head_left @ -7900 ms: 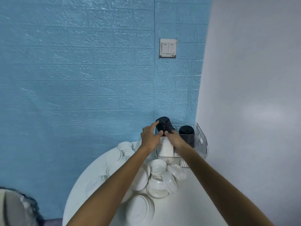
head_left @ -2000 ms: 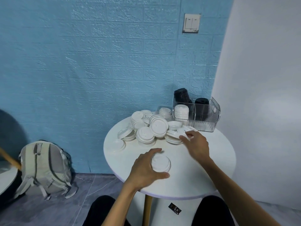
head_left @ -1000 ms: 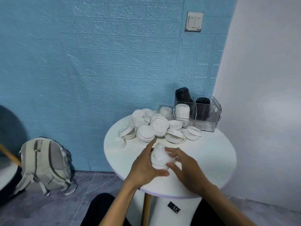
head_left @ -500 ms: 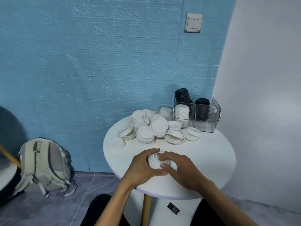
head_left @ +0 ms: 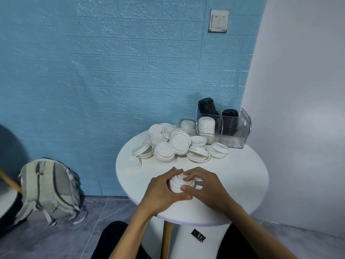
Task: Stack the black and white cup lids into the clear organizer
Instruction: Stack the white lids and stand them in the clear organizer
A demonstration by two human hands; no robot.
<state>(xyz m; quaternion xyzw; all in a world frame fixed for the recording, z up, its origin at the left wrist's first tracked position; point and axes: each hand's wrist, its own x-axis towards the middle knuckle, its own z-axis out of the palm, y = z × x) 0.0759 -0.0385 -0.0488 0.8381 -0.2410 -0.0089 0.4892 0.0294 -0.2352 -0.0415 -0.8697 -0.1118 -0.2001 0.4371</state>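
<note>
Both hands wrap a short stack of white lids [head_left: 177, 183] near the front of the round white table [head_left: 240, 176]. My left hand [head_left: 164, 189] grips it from the left, my right hand [head_left: 205, 186] from the right, fingers curled round it. A loose pile of white lids [head_left: 175, 144] lies across the back of the table. The clear organizer [head_left: 233, 131] stands at the back right, holding a white lid stack [head_left: 206, 126] and two black lid stacks [head_left: 207, 107], one leaning.
A grey-green backpack [head_left: 48, 189] leans against the blue wall on the floor at left. A white wall stands close on the right behind the organizer. A small dark item [head_left: 198, 237] lies on the floor under the table.
The left hand took a white lid stack at the table's front, lifted it, and the right hand came over from the pile to join it. Both now hold it low on the table.
</note>
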